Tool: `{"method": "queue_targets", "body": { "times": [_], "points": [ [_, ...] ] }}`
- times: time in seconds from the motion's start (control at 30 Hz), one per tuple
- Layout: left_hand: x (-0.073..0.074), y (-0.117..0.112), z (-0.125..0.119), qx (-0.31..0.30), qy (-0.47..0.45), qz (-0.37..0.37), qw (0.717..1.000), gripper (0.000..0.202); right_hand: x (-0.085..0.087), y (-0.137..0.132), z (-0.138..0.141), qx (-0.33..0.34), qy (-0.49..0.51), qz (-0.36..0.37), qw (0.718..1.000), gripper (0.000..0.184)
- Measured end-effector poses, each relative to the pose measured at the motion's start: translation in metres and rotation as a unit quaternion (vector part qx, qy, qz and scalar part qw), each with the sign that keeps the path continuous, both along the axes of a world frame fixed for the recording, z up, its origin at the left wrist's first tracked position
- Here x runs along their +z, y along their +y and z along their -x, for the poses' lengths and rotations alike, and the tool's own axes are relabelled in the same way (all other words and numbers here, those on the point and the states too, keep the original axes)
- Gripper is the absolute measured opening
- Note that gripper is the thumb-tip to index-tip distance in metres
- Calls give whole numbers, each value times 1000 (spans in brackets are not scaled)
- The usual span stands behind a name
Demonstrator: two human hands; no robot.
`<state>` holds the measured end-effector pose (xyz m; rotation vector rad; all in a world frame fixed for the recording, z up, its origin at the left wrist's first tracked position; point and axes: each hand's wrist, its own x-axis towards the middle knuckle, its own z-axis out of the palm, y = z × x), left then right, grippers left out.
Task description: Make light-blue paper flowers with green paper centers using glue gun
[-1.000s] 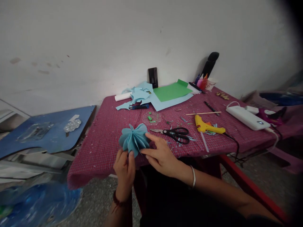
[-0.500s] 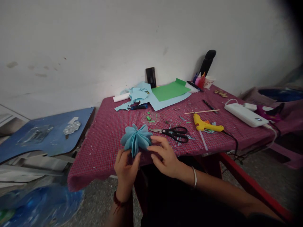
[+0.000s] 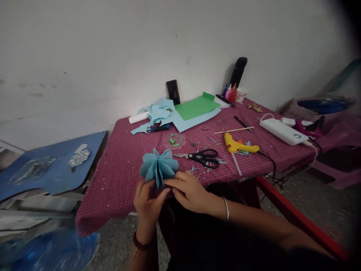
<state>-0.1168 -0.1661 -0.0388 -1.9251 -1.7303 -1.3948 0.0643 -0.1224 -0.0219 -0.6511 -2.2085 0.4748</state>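
Note:
A light-blue paper flower (image 3: 158,165) with several folded petals sits at the near edge of the table. My left hand (image 3: 148,201) has its fingers curled against the flower's lower left side, the thumb pointing right below the petals. From the right, my right hand (image 3: 190,192) touches the front petals with an outstretched index finger, its thumb apart underneath. Part of the left fingertips is hidden by the petals. Black-handled scissors (image 3: 201,156) lie just right of the flower, blades partly apart and pointing at it.
A yellow glue gun (image 3: 239,145) with a cord lies right of the scissors, near a thin wooden stick (image 3: 234,130). Green paper (image 3: 196,106) and blue paper scraps (image 3: 159,113) lie at the back. A white power bank (image 3: 283,131) is at right; a blue board (image 3: 53,162) stands left.
My right hand has moved left and in to the front petals, its fingers closer together. The flower is turned slightly. The view has shifted a little to the right.

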Motion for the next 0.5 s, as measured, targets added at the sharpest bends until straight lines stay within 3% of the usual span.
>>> {"method": "queue_targets", "body": {
  "times": [0.17, 0.3, 0.5],
  "points": [
    [-3, 3, -2, 34, 20, -24, 999, 7, -1, -2, 0, 13, 22, 1, 1000, 32],
    [-4, 3, -1, 46, 20, -22, 999, 2, -7, -4, -3, -36, 107, 50, 992, 34],
    [-6, 2, 0, 50, 21, -15, 998, 3, -9, -3, 2, -11, 37, 87, 995, 43]
  ]
}}
